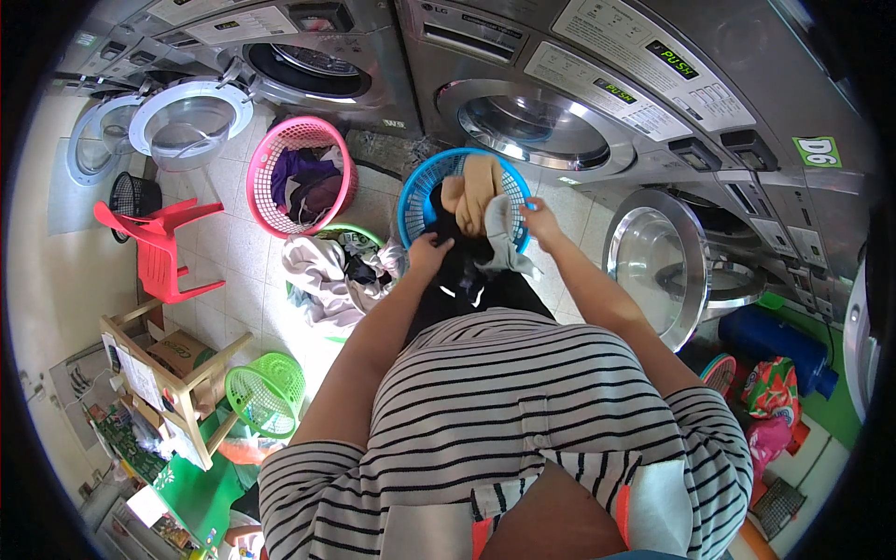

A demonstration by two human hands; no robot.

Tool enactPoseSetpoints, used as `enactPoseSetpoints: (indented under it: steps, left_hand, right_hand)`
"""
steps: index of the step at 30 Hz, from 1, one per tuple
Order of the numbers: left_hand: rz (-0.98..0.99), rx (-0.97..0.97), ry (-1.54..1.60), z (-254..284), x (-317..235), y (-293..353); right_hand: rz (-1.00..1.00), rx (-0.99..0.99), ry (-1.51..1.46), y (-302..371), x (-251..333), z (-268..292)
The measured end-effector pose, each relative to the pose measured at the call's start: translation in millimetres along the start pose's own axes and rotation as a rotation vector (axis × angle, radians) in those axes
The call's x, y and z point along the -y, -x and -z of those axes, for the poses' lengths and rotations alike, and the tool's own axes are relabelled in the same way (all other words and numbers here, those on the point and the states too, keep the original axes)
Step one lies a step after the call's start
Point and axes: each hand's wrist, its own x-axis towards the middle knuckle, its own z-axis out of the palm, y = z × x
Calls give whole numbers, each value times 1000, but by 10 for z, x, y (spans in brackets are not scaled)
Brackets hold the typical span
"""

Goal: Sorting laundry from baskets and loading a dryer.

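A blue plastic laundry basket (408, 194) stands in front of me, holding a tan garment (479, 191), a light grey garment (501, 233) and black clothing (455, 245). My left hand (429, 254) is at the basket's near left side, its fingers curled against the black clothing. At the right rim, my right hand (539, 224) is closed on the basket's edge beside the grey garment. That garment hangs over the near rim. Black cloth and my dark trousers merge there, so the basket's near edge is hidden.
Ahead are steel washing machines; a round glass door (656, 266) stands open at right. A pink basket (257, 191) with dark clothes and a green-rimmed basket piled with pale laundry (322, 280) are at left. Beyond them stand a red chair (159, 252) and green basket (266, 392).
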Motion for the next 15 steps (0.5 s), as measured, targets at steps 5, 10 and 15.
enactPoseSetpoints:
  steps: [5,10,15]
  left_hand:
    - [105,128,289,602,-482,-286]
    - [-286,553,344,1279,-1457,-185]
    - [-672,303,158,2053,-2275,-42]
  right_hand:
    - [312,20,134,-157,47,274]
    - [881,131,352,519,740,-79]
    - [753,108,59,-39,800,-129]
